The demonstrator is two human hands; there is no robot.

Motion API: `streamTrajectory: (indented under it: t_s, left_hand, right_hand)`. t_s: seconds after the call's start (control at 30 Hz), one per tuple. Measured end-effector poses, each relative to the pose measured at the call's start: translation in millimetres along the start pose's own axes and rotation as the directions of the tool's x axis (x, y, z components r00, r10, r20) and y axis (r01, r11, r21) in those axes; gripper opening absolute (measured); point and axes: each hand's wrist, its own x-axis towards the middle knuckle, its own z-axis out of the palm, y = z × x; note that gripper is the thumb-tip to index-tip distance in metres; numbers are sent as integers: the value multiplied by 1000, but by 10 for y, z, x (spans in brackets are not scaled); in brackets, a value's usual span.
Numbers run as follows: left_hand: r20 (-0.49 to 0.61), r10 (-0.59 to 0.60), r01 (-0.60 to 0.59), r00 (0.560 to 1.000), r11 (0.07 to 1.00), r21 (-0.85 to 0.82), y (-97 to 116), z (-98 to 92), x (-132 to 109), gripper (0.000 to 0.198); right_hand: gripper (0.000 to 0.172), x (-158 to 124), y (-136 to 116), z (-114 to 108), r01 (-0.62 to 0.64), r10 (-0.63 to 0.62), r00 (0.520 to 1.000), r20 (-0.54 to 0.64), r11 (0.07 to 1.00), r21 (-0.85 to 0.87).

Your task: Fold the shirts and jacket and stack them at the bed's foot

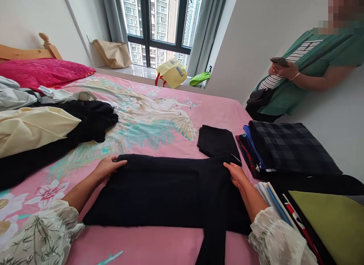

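Note:
A black long-sleeved garment [165, 193] lies spread on the pink bed, its body folded into a wide shape. One sleeve [214, 234] hangs down towards me over its right part. My left hand [109, 166] pinches the far left corner, thumb on top of the cloth. At the far right corner my right hand [234, 172] grips the edge the same way. Just beyond the garment, near my right hand, is a small folded black cloth [217, 139], partly overlapped by it.
Folded clothes [295, 147] stand in stacks on the right, with an olive one [330, 219] nearest. Loose clothes [36, 128] are heaped on the left. Bags [172, 73] sit on the windowsill. A person [309, 71] holding a phone stands at the right.

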Motion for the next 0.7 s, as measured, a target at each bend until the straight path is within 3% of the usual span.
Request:
streamTrajectory:
  t_s: [0.1,0.27,0.37,0.47,0.53,0.6,0.67,0.7]
  left_hand:
    - [72,-32,36,997,998,-52,55,-26,-75,48]
    - [179,12,6,984,995,-95,1,-36,-74,47]
    - [38,31,-38,999,983,181,-71,-57,-30,52]
    - [-150,253,-137,956,834,535,-71,-32,-46,58]
    - [-71,475,-315,877,681,661,-57,42,-100,62]
    - [119,557,-476,822,556,682,-56,146,-157,63]
    - [274,452,-501,849,521,691,-46,242,-200,63]
    - [302,386,-476,872,518,711,-22,280,-223,63]
  right_hand:
    - [22,-22,-37,-18,-21,21,1000,-1,999,-49]
    - [25,-39,-33,-28,90,-110,988,-110,982,-166]
    - [36,-31,8,-41,83,-123,980,-158,969,-234]
    - [37,-40,25,-58,89,-141,974,-179,959,-269]
    - [37,-69,18,-76,91,-150,969,-195,955,-281]
    - [36,-119,8,-110,94,-154,967,-203,956,-279]
    - [37,-193,1,-169,105,-162,966,-200,958,-267]
    - [38,-241,1,-209,119,-173,965,-195,958,-260]
